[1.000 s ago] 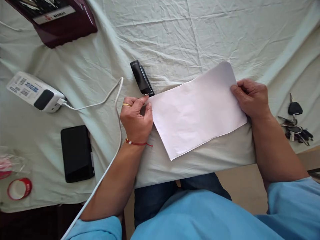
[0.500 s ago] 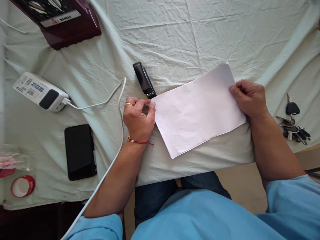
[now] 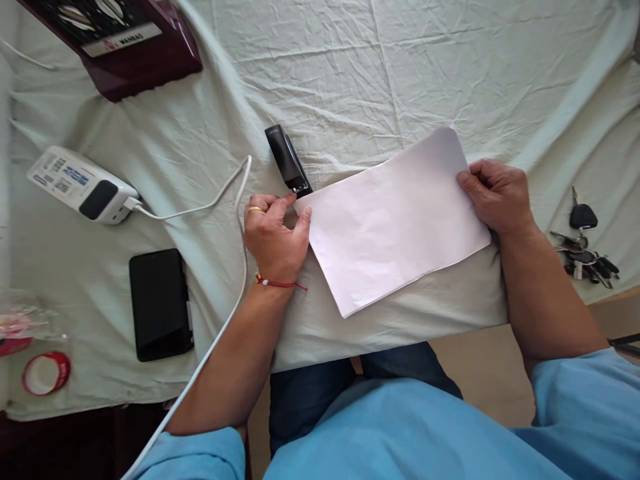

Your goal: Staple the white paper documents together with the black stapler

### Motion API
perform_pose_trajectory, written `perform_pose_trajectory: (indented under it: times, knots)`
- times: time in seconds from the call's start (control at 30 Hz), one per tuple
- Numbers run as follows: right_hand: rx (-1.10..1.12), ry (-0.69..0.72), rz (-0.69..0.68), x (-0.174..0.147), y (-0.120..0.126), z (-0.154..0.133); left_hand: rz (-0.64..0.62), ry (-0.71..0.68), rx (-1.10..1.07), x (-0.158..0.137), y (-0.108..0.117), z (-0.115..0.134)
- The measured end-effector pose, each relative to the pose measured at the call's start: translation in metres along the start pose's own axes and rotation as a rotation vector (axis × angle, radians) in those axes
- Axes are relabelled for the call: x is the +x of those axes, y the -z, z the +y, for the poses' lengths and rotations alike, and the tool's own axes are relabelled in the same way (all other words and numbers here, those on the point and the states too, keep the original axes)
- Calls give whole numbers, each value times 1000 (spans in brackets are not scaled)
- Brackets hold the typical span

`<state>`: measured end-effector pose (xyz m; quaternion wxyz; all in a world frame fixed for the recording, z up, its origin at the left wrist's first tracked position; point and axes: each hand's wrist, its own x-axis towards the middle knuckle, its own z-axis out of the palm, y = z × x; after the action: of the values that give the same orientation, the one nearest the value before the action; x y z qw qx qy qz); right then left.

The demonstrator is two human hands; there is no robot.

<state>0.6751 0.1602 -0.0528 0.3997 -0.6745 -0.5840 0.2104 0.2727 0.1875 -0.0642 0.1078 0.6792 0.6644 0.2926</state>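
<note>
A thin stack of white paper sheets (image 3: 390, 220) lies tilted above the table's front edge. At its right side my right hand (image 3: 500, 197) is closed on the edge, thumb on top and the other fingers curled. My left hand (image 3: 277, 233), with a ring and a red wrist string, pinches the left edge near the upper corner; its index fingertip is beside the stapler's front end. The black stapler (image 3: 287, 160) lies beyond that corner, its mouth end close to the paper. Whether the corner sits inside the stapler's mouth I cannot tell.
On the left are a white power adapter (image 3: 83, 183) with a white cable (image 3: 220, 327) crossing my left forearm, a black phone (image 3: 160, 305), a red tape roll (image 3: 46, 373) and a dark maroon box (image 3: 150, 63). Keys (image 3: 585, 247) lie at the right on the pale cloth (image 3: 320, 60).
The paper and both hands have shifted very slightly left. My left index fingertip has drawn back a little from over the paper's corner, and more of that corner shows.
</note>
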Motion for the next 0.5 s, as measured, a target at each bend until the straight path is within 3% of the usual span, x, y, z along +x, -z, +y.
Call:
perform_pose_trajectory:
  times: [0.5]
  knots:
    - [14, -5, -9, 1, 0, -1, 49, -20, -37, 1, -2, -5]
